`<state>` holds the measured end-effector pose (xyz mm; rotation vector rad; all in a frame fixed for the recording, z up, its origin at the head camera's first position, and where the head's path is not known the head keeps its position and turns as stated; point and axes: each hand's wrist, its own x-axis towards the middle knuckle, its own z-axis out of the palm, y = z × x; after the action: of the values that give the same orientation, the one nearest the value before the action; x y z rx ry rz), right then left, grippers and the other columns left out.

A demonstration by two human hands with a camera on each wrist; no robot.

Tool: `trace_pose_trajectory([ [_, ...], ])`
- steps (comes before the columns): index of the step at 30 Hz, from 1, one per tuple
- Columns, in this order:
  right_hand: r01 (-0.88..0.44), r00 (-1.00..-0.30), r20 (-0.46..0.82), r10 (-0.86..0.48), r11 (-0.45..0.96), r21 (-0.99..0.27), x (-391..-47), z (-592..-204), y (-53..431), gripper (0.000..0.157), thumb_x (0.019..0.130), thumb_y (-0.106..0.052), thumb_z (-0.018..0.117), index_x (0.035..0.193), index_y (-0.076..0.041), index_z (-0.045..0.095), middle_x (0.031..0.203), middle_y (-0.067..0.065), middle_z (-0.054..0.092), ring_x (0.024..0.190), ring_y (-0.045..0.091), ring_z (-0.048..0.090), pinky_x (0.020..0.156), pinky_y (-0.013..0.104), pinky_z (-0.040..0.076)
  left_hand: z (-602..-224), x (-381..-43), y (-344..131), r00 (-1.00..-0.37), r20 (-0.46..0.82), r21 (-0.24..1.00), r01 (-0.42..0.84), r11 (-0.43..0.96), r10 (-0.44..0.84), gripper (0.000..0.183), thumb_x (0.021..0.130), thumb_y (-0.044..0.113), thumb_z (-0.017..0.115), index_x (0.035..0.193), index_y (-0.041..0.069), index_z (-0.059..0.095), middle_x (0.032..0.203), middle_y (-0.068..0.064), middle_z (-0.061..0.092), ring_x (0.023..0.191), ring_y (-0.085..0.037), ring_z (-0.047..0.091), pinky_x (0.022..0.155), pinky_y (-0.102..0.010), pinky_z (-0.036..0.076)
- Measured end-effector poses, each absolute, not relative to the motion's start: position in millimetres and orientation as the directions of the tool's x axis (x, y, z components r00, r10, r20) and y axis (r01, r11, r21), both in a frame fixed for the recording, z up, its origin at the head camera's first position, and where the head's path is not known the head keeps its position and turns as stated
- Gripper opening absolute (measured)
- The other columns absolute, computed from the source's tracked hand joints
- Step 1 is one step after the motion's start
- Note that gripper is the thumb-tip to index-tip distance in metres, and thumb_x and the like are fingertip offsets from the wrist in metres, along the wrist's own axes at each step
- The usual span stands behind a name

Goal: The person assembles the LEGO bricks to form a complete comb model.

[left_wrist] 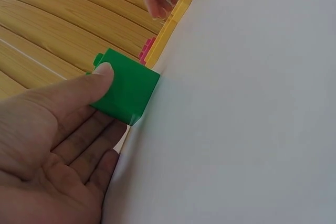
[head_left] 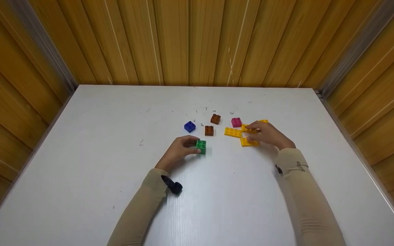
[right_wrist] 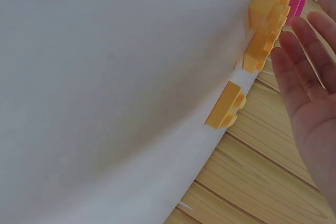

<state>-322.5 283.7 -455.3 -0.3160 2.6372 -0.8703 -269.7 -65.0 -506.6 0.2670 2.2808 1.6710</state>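
Note:
My left hand (head_left: 178,152) pinches a green toy building brick (head_left: 201,147) between thumb and fingers, its studs facing up. In the left wrist view the thumb presses one side of the brick, which sits close to the white tabletop. My right hand (head_left: 268,135) hovers over several flat yellow bricks (head_left: 233,132), partly hiding them. The right wrist view shows its fingers (right_wrist: 294,80) relaxed and holding nothing, beside the yellow row. One small yellow brick (right_wrist: 224,106) lies apart from the others.
Beyond the hands lie a blue brick (head_left: 189,126), a brown brick (head_left: 209,130), a second brown brick (head_left: 215,119) and a pink brick (head_left: 236,122). They rest on a white table (head_left: 80,164) with wood-patterned panels (head_left: 204,41) behind and at both sides.

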Motion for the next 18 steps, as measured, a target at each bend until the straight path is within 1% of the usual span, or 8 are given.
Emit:
trace_pose_trajectory([
  [5,-0.136,-0.92,-0.213,-0.328,0.78,-0.611,-331,-453,275,0.052,0.091,-0.024,0.067,0.138,-0.009,0.051,0.141,0.016,0.049,0.13,0.035,0.044,0.112,0.052,0.034,-506,-268,-64,-0.937,-0.143,0.955,-0.045,0.294,0.319,0.044,0.081,0.019,0.077,0.121,0.015,0.062,0.12,-0.002,0.065,0.115,-0.018,0.059,0.106,-0.04,0.043],
  [8,-0.117,-0.928,-0.209,-0.308,0.776,-0.62,-337,-453,269,0.053,0.091,-0.025,0.066,0.14,-0.012,0.049,0.144,0.014,0.046,0.133,0.036,0.042,0.113,0.052,0.032,-505,-267,-63,-0.938,-0.161,0.95,-0.062,0.307,0.307,0.044,0.08,0.02,0.078,0.121,0.017,0.062,0.12,-0.001,0.064,0.115,-0.017,0.058,0.106,-0.04,0.042],
  [12,-0.087,-0.934,-0.219,-0.284,0.771,-0.631,-342,-453,263,0.053,0.093,-0.026,0.063,0.142,-0.016,0.046,0.149,0.011,0.042,0.136,0.036,0.038,0.113,0.053,0.031,-505,-265,-62,-0.937,-0.162,0.949,-0.061,0.31,0.309,0.044,0.08,0.021,0.078,0.121,0.018,0.062,0.121,0.0,0.064,0.116,-0.017,0.058,0.107,-0.04,0.042],
  [18,-0.064,-0.932,-0.234,-0.275,0.765,-0.641,-347,-454,256,0.055,0.094,-0.026,0.062,0.144,-0.015,0.044,0.153,0.01,0.037,0.138,0.038,0.034,0.114,0.054,0.029,-506,-264,-61,-0.936,-0.165,0.942,-0.056,0.331,0.311,0.045,0.08,0.022,0.078,0.122,0.02,0.062,0.121,0.001,0.063,0.117,-0.017,0.057,0.106,-0.039,0.043],
])
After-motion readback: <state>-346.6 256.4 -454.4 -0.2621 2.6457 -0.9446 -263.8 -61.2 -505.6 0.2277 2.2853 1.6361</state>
